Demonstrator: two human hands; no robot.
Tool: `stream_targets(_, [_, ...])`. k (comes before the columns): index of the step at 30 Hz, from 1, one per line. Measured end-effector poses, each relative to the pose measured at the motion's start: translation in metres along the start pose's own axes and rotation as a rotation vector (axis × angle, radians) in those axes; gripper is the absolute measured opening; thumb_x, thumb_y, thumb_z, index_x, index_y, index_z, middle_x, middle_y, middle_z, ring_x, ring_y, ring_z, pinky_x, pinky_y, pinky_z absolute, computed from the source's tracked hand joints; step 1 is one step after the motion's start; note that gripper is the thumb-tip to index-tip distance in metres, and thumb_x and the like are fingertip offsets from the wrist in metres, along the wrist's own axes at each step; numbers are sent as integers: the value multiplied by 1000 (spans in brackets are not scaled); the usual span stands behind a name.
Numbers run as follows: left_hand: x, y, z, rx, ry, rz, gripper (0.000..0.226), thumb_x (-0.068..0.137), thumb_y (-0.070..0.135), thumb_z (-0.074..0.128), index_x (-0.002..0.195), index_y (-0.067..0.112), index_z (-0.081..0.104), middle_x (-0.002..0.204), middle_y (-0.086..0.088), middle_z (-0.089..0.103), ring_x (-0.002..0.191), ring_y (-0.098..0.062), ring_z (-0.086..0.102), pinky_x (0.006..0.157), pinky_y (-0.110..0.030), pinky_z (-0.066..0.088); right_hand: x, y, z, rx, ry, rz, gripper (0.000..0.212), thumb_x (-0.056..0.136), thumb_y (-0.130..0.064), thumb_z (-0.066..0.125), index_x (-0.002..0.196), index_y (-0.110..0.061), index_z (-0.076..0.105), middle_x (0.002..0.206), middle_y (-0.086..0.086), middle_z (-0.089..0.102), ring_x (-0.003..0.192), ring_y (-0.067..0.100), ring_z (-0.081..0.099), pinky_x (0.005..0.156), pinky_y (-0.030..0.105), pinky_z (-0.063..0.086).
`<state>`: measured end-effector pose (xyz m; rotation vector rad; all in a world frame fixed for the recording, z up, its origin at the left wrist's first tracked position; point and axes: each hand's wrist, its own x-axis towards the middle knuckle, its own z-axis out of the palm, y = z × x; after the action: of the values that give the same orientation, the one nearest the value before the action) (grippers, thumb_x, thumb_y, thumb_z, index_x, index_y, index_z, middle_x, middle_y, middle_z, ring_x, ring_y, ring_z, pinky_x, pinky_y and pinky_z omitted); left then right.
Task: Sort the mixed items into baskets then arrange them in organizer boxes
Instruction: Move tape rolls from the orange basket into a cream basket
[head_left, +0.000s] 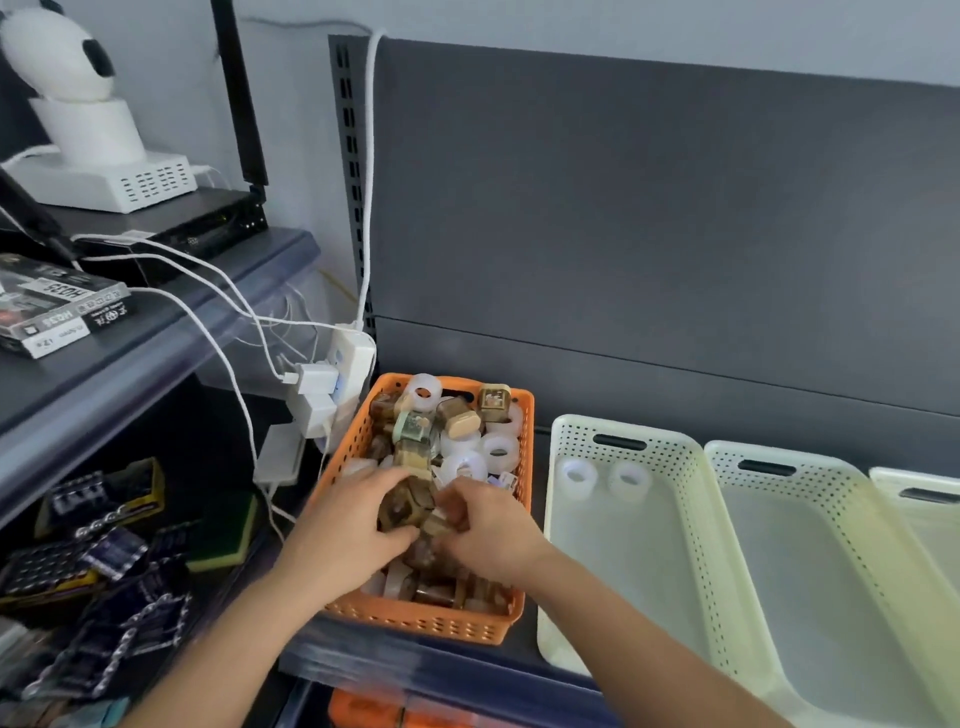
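An orange basket (426, 621) stands at the left end of a dark shelf (467, 673), in front of a grey back panel (649, 234). It is heaped with mixed items: white rolls (498, 451) toward the back and right, and small brown and gold boxes (493, 401) scattered through the pile. Both hands are down in the near half of this basket, close together. The left hand (353, 530) has its fingers curled round a brown box (402, 506) and grasps it from the left. The right hand (493, 535) pinches a small brown piece (434, 526) just beside that box, though blur makes the fingertips hard to read. To the right of the orange basket, three pale baskets stand side by side on the same shelf. The first pale basket (571, 431) holds two white rolls (578, 475) lying near its back wall, slightly apart from each other. The second pale basket (727, 457) touches it on the right, and only a corner of the third pale basket (914, 478) shows at the frame edge. Left of the orange basket a white power strip (353, 358) hangs with plugs and white cables (218, 322) attached, and a white camera (67, 88) sits on a higher shelf.
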<state>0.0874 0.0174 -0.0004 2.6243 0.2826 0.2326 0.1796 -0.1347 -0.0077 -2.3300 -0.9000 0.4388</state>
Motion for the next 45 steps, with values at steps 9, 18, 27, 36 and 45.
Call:
stream_targets(9, [18, 64, 26, -268, 113, -158, 63, 79, 32, 75, 135, 33, 48, 123, 17, 56, 115, -8, 53, 96, -31, 45, -41, 31, -53, 36, 57, -145, 28, 86, -17, 58, 114, -13, 63, 111, 6, 61, 101, 20, 56, 88, 29, 46])
stream_targets(18, [-19, 64, 26, -194, 220, -349, 58, 83, 23, 71, 137, 32, 49, 136, 8, 53, 123, -14, 49, 103, -38, 42, -43, 31, -37, -270, -61, -448, 33, 88, -16, 56, 121, -11, 58, 119, 11, 60, 113, 31, 50, 94, 43, 46])
stream_targets(27, [-38, 41, 17, -155, 182, -406, 64, 86, 26, 68, 144, 30, 40, 140, 6, 47, 126, -14, 46, 102, -33, 38, -5, 16, -11, -307, -186, -358, 41, 80, -5, 55, 121, -10, 53, 122, 12, 54, 114, 30, 50, 92, 40, 48])
stream_targets(36, [-11, 50, 10, -187, 221, -311, 54, 82, 34, 71, 128, 31, 43, 127, 13, 51, 116, -7, 49, 95, -29, 41, -9, 32, -34, -181, 134, -325, 40, 72, -43, 66, 104, -18, 60, 97, 1, 57, 91, 20, 56, 72, 32, 49])
stream_targets(45, [46, 166, 61, -319, 136, 70, 47, 83, 28, 70, 127, 30, 53, 114, 20, 54, 108, 0, 50, 86, -20, 42, -70, 128, -129, -59, 614, -25, 40, 71, -31, 71, 108, -21, 60, 101, -7, 55, 93, 12, 54, 75, 23, 41])
